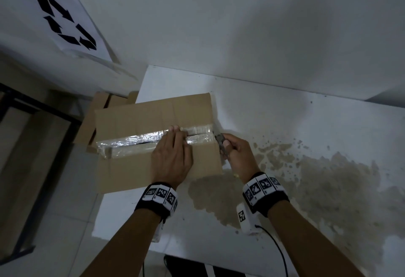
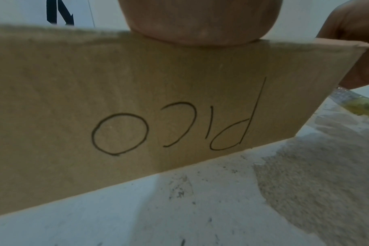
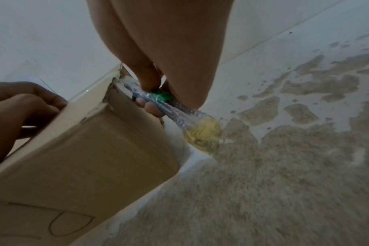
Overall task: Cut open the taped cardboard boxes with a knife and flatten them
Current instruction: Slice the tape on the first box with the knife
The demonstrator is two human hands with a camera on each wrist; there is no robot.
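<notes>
Two hands work one box [image 1: 135,121] at the worktop's [image 1: 285,112] left edge: left hand [image 1: 172,156] flat on its tape [image 1: 131,141], right hand [image 1: 237,151] gripping a knife [image 1: 219,140].

Left hand [image 1: 172,158] laid palm down on top of the cardboard box [image 1: 135,123], fingers straight and close together, fingertips [image 1: 175,128] reaching the taped centre seam, forearm extended from the near edge of the box. Right hand [image 1: 235,151] held just off the right end of the box, level with the seam, fingers curled round the knife [image 1: 219,139], thumb on top, wrist bent inward toward the box. Both wrists banded with black straps carrying square black-and-white markers.
</notes>
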